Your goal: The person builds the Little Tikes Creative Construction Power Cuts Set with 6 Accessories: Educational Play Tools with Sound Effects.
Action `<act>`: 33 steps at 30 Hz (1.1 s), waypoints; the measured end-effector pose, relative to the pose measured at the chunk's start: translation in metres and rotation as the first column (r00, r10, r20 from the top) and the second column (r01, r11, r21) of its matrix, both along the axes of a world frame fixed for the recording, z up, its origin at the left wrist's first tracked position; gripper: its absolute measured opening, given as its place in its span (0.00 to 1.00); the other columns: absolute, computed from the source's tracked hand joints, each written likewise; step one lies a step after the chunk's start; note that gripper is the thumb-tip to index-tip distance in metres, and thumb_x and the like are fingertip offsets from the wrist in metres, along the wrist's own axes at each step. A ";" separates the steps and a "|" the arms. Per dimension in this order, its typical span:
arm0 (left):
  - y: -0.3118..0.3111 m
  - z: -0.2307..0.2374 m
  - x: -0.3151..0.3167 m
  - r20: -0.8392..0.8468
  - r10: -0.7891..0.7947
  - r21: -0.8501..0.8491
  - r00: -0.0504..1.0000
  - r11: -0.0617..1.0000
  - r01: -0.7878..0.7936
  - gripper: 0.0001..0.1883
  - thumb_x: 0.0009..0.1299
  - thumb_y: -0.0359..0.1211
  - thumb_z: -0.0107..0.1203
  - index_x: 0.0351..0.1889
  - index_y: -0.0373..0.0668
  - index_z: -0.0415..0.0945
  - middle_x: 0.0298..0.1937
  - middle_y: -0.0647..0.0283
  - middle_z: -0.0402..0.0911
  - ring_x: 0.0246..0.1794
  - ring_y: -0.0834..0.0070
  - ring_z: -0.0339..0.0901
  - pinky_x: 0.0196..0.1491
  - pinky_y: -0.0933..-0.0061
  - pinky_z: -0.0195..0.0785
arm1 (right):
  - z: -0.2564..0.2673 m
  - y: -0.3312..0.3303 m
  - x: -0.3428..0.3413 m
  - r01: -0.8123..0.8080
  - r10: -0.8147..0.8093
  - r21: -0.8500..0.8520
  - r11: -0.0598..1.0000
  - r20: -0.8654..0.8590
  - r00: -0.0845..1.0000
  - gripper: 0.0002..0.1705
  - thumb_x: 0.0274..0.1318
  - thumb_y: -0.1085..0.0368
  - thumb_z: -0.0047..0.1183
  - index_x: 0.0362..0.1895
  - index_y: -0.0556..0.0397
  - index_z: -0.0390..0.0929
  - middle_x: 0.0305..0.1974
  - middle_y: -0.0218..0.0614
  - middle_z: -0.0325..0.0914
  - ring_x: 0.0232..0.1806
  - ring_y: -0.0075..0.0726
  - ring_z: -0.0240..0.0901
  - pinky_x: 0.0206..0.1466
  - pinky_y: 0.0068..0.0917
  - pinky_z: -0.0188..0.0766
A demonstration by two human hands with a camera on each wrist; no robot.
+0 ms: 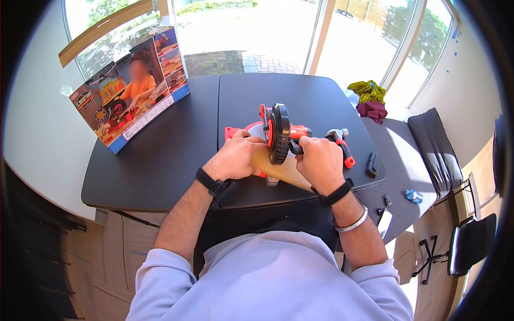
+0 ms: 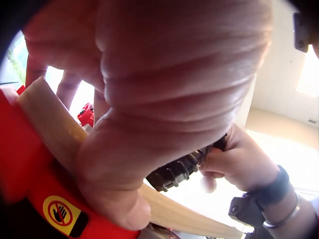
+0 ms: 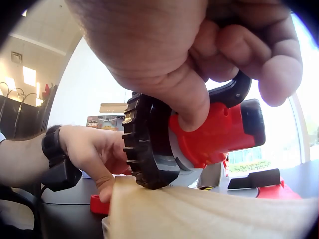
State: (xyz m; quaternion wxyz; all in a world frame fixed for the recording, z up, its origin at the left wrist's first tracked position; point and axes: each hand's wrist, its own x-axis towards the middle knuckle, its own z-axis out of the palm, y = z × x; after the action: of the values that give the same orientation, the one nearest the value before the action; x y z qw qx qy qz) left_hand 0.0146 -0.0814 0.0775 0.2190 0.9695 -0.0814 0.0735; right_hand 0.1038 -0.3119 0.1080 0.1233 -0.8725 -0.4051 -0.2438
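A red-and-black toy miter saw (image 1: 279,134) stands near the middle of the table. Across its red base (image 2: 25,149) lies a light wooden board (image 3: 209,211), one end sticking out toward the right. My left hand (image 1: 238,156) grips that board, thumb on the near face and fingers reaching behind it, beside a hand-warning sticker (image 2: 61,215). My right hand (image 1: 323,163) holds the saw's black handle (image 3: 234,92), with its thumb against the red motor housing (image 3: 214,134). The ridged black blade guard (image 3: 142,142) hangs right at the board's top between both hands.
A toy tool with a grey head and red-black handle (image 1: 342,147) lies right of the saw, near a black case (image 1: 372,165). A large toy box (image 1: 134,88) stands at the table's back left. Beyond the right edge are clothes (image 1: 369,96) and a blue bottle (image 1: 413,196).
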 end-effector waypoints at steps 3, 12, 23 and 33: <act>-0.002 0.001 -0.003 -0.005 -0.026 -0.024 1.000 0.999 0.026 0.36 0.54 0.29 0.80 0.64 0.46 0.84 0.69 0.63 0.82 0.71 0.46 0.69 0.73 0.48 0.68 | -0.002 -0.002 0.000 0.000 0.000 -0.004 1.000 -0.002 1.000 0.05 0.52 0.66 0.65 0.28 0.50 0.82 0.27 0.42 0.85 0.32 0.52 0.86 0.35 0.47 0.80; -0.008 0.000 -0.003 0.033 0.086 -0.073 0.996 0.994 -0.083 0.33 0.53 0.33 0.81 0.60 0.44 0.86 0.65 0.58 0.76 0.64 0.47 0.70 0.71 0.50 0.68 | 0.016 -0.001 0.004 -0.019 0.013 -0.068 0.997 -0.083 0.996 0.06 0.53 0.65 0.67 0.30 0.53 0.85 0.29 0.44 0.87 0.33 0.55 0.86 0.38 0.47 0.81; -0.025 -0.007 0.001 0.072 0.243 0.000 0.967 0.970 -0.244 0.30 0.56 0.36 0.78 0.58 0.39 0.83 0.65 0.57 0.74 0.62 0.48 0.72 0.65 0.47 0.73 | 0.023 -0.002 0.001 -0.031 0.021 -0.098 0.995 -0.095 0.995 0.07 0.56 0.64 0.66 0.30 0.53 0.84 0.28 0.45 0.86 0.33 0.56 0.86 0.38 0.49 0.81; -0.031 -0.018 0.012 0.133 0.359 0.083 0.924 0.925 -0.372 0.30 0.58 0.33 0.73 0.61 0.39 0.79 0.64 0.55 0.75 0.60 0.49 0.73 0.58 0.46 0.75 | 0.017 -0.003 0.002 -0.061 0.056 -0.043 0.997 -0.095 0.994 0.08 0.57 0.63 0.67 0.29 0.53 0.85 0.27 0.44 0.85 0.33 0.55 0.85 0.38 0.50 0.79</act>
State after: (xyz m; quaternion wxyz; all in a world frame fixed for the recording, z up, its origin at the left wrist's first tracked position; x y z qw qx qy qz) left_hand 0.0262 -0.1121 0.0594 0.1443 0.9721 0.0846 0.1645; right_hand 0.1063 -0.3147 0.1252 0.1292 -0.8734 -0.4297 -0.1894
